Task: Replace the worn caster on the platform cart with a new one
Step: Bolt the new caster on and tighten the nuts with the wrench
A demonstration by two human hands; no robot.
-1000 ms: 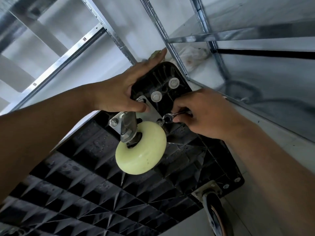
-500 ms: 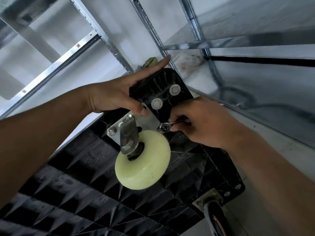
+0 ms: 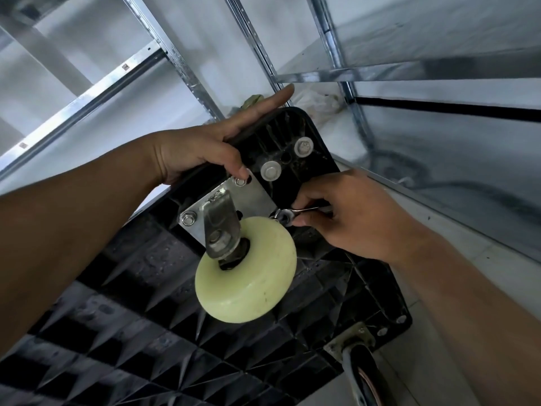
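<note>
Pinches wrench (image 3: pixel 295 213) at caster (image 3: pixel 246 273) plate (image 3: pixel 254 197) corner with right hand (image 3: pixel 345 218).
Grips platform cart (image 3: pixel 146 332) edge with left hand (image 3: pixel 199 150) (thumb at plate).

Galvanised metal shelving (image 3: pixel 330 74) stands ahead of me; its slotted uprights (image 3: pixel 181 68) slant across my view, and a cross beam (image 3: pixel 87 95) joins them on my left; behind them I see a plain white wall (image 3: pixel 205 19); on my right a sheet-metal shelf (image 3: pixel 439 33) catches cool, soft light; under it runs a thin black strip (image 3: pixel 439 108), then a grey metal sheet (image 3: pixel 468 183) smudged with dark rings; a crumpled whitish bag (image 3: pixel 316 98) lies in the corner; the floor (image 3: pixel 483 273) beside me is pale and lightly speckled.
</note>
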